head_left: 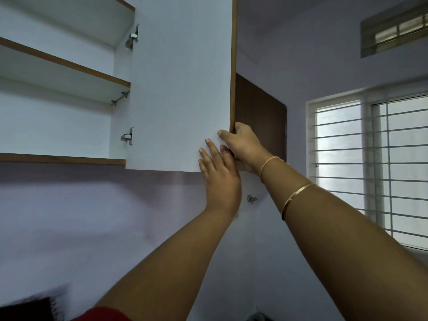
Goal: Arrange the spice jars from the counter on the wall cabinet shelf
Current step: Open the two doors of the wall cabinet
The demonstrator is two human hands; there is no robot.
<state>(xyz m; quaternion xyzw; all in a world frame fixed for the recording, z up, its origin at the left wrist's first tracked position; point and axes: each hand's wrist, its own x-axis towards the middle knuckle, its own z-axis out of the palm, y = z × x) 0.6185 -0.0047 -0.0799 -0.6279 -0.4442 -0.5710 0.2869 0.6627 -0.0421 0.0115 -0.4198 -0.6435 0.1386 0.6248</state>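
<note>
Zero spice jars are on the shelves so far, & none show anywhere in view. The counter they should sit on is below the frame, so can't say how many there are or where exactly they stand. What does show is the wall cabinet (69, 126) w/ its door (180, 89) swung out toward the camera, white inner face to us, hung on two metal hinges (128, 136). The middle shelf (64, 68) and the bottom board (60, 158) carry no jar, nor does the visible part of the top compartment. Both hands are at the door's lower free corner. The right hand (245, 144) holds the door: fingers curled round the brown edge & out of sight behind it, thumb laid across the white face. The left hand (220, 174) holds nothing; its fingers are straight, close together, pressed flat on the white face just beside the right thumb. Judgement: the task is at its very start, the access step only. The cabinet looks open enough to reach in, but every jar has yet to be fetched, lifted & lined up. Left to do, prob.: let go of the door, go down to the counter, bring jars up, set them in a row on a shelf. Whether the door will hold its place once released can't be told from here. Behind it a dark brown neighbouring door (261, 112) is closed, & a barred window (370, 163) sits off to the right.
</note>
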